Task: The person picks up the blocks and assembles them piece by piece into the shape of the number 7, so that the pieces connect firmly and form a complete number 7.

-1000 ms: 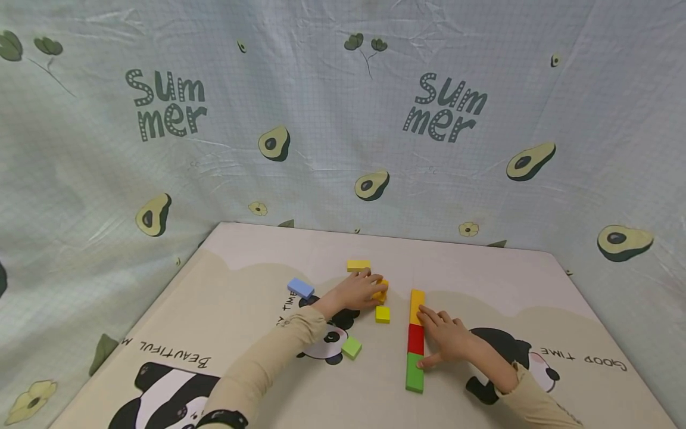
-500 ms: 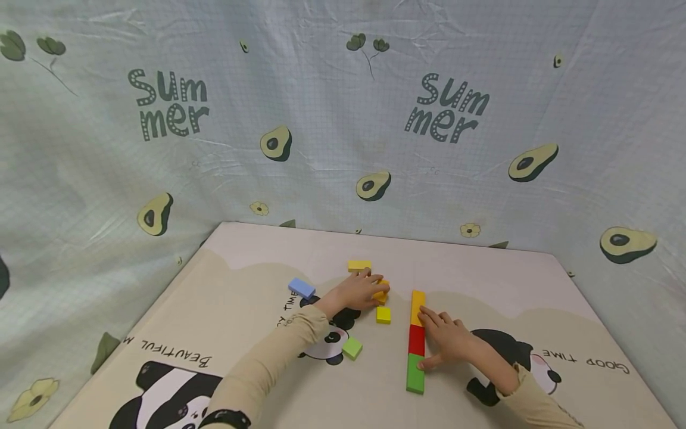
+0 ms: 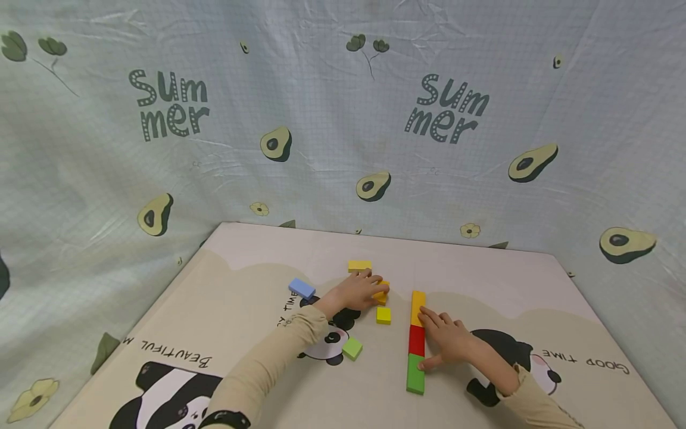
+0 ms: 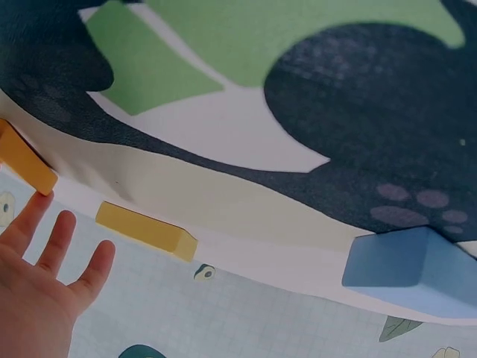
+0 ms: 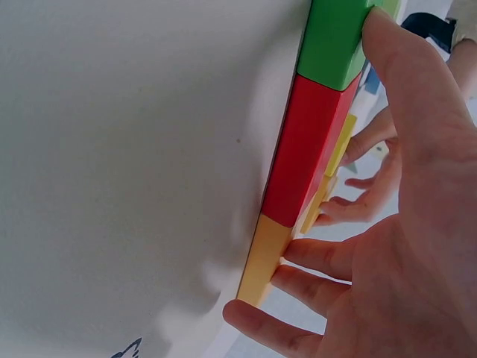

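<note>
Near the middle of the table, my left hand (image 3: pixel 360 291) holds an orange block (image 3: pixel 382 297), its fingers partly covering it. In the left wrist view, a fingertip of the left hand (image 4: pixel 37 291) meets that block's end (image 4: pixel 26 160). A straight row of an orange block (image 3: pixel 417 304), a red block (image 3: pixel 416 340) and a green block (image 3: pixel 415 375) lies end to end. My right hand (image 3: pixel 449 338) rests against the row's right side with spread fingers. Its thumb touches the green block (image 5: pixel 335 41) and its fingertips the orange block (image 5: pixel 264 257).
A yellow block (image 3: pixel 359 266) lies beyond the left hand and a small yellow block (image 3: pixel 383 316) just nearer. A blue block (image 3: pixel 302 288) sits left, a light green block (image 3: pixel 352 348) closer in. A patterned curtain (image 3: pixel 321 119) stands behind the panda-printed table (image 3: pixel 482 256).
</note>
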A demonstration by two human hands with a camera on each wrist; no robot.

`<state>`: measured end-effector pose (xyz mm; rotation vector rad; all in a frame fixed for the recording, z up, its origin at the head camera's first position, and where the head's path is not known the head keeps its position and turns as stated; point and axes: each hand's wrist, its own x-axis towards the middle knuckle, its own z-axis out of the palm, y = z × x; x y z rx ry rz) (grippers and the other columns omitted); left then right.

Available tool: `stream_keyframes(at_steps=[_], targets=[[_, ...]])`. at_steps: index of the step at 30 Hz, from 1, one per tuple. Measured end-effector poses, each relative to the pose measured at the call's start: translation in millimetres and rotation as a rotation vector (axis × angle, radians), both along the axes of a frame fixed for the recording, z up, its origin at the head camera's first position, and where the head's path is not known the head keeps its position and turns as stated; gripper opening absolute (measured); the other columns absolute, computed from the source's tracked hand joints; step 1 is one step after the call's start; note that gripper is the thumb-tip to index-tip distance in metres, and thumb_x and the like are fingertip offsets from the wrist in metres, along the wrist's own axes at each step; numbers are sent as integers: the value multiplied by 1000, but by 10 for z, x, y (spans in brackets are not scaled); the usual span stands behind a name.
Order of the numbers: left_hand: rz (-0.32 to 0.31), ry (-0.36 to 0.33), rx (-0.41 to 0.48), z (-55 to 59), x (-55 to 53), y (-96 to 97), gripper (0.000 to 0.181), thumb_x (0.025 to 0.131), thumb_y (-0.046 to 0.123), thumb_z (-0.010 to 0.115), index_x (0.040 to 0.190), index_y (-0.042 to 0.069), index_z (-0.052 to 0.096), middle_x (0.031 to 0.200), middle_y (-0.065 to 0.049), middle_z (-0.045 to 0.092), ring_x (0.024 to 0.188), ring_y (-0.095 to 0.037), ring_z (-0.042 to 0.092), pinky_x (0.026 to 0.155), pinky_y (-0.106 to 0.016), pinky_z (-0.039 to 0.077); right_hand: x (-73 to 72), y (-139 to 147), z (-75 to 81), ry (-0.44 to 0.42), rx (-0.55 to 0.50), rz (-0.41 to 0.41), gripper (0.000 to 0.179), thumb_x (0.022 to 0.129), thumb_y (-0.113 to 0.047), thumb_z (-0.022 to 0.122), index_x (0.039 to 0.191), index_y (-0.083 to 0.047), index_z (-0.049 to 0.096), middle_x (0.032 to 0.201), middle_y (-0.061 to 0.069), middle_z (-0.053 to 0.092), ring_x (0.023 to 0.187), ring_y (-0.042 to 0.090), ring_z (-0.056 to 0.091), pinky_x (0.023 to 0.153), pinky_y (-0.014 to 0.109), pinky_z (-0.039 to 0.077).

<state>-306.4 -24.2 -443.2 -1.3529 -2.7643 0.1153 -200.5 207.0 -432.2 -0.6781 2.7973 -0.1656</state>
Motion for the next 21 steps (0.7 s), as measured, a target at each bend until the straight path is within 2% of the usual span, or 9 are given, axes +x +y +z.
stream_keyframes(at_steps=[7,11,21], targets=[[-24,38,16,-36,-25,1,34,88,38,51,120,27,47,123,-2,52,108,-22,45,87,-37,41,-4,-7,11,-5,2,3,103,61,-58,70,134,2,30,144,17,23,115,35,37,86,56,36],[-17,47,27,-40,-28,5,35,88,39,51,120,27,47,122,-2,53,107,-20,45,86,-36,41,-8,-12,14,-2,5,5,103,61,-58,69,134,2,30,144,17,24,115,35,37,86,56,36],[11,-1,64,-8,9,23,37,88,39,50,123,26,46,126,-2,51,112,-19,44,90,-38,39,4,-14,32,-13,8,-5,103,61,-58,70,134,2,31,144,17,24,115,35,38,86,56,36]])
